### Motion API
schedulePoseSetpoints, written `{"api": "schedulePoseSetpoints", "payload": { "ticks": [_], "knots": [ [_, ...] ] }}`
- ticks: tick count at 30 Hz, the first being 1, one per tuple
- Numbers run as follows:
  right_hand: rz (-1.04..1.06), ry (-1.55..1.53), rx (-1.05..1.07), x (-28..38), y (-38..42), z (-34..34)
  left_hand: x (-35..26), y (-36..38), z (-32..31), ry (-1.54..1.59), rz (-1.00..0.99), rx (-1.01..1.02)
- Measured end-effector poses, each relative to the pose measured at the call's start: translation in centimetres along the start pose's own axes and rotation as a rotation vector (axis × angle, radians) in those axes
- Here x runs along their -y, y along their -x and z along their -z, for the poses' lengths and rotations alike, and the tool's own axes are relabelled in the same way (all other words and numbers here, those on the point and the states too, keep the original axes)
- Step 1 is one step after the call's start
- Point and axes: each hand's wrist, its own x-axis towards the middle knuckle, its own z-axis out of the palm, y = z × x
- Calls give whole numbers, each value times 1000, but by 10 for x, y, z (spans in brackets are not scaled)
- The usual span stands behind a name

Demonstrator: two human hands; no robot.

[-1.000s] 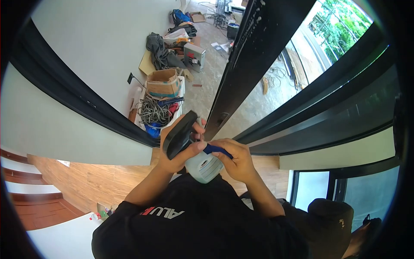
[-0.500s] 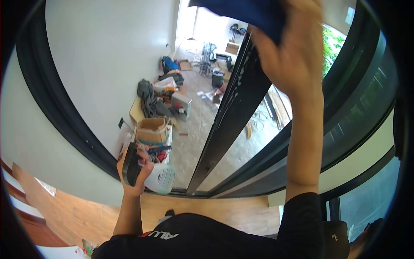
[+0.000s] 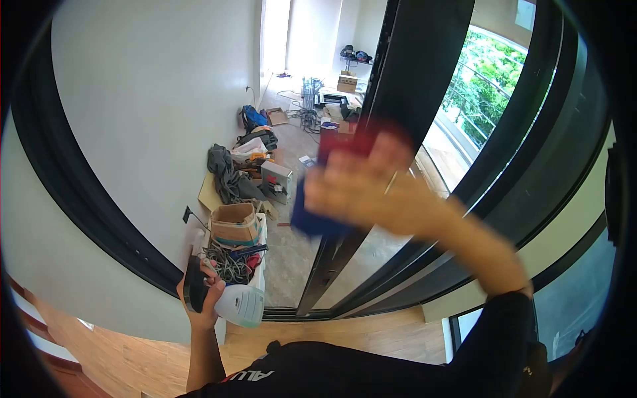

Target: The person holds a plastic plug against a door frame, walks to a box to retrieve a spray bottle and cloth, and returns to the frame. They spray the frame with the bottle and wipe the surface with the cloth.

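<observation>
My right hand (image 3: 365, 192), blurred by motion, presses a dark blue and red cloth (image 3: 315, 209) on or close to the black door frame post (image 3: 424, 73), around its middle height. The fingers lie over the cloth and point left. At the lower left, my left hand (image 3: 204, 298) is wrapped round the neck of a spray bottle (image 3: 240, 305) with a whitish, see-through body and a black and white head. The bottle is tilted and held away from the post.
Beyond the frame, a cardboard box (image 3: 235, 225), a white bin of cables (image 3: 229, 265), a grey metal box (image 3: 275, 180) and bags (image 3: 252, 118) line the left wall (image 3: 156, 113). Dark curved-looking door tracks run along the right side. Wooden flooring (image 3: 381, 335) lies below.
My right hand has moved down the post with the cloth, from the top of the view to the middle. The view has shifted slightly. My left hand still holds the bottle.
</observation>
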Motion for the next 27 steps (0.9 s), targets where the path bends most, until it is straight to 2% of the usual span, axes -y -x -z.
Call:
{"api": "schedulePoseSetpoints", "payload": {
  "ticks": [1, 3, 6, 8, 9, 11, 14, 16, 17, 20, 21, 22, 24, 25, 27],
  "knots": [
    [-41, 23, -3, -50, -21, 35, -2, 0, -3, 2, -5, -17],
    [-167, 435, -317, -143, -64, 82, 5, -4, -6, -26, -46, -5],
    [-284, 581, -494, -198, -99, 116, 0, 0, -14, -7, -13, -23],
    [-347, 622, -429, -176, -100, 102, -1, -1, -19, 11, -35, -12],
    [-296, 553, -357, -147, -88, 74, -5, 2, -22, 40, 4, -19],
    [-271, 163, -316, -47, -59, 30, -14, 5, -30, 106, 71, -41],
    [-117, -119, -143, 103, 8, -70, -21, -6, -15, 61, 91, 19],
    [-40, -597, -6, 156, 35, -95, -22, -11, -18, -16, 25, 51],
    [-80, -728, 54, 156, 30, -82, -23, -11, -17, -60, -2, 54],
    [-649, -1128, 378, 124, 10, -42, -34, -20, -23, 15, 53, 171],
    [-670, -1084, 127, 115, 7, -39, -35, -31, -27, 41, -17, 262],
    [-705, -1037, -116, 110, 5, -37, -32, -34, -31, 144, 50, 256],
    [-863, -1012, -209, 104, -3, -35, -47, -52, -43, 254, 110, 348],
    [-896, -1062, -218, 109, -5, -41, -38, -54, -54, 476, 155, 312],
    [-972, -1117, -248, 112, -14, -33, -41, -56, -48, 530, 154, 348]
  ]
}}
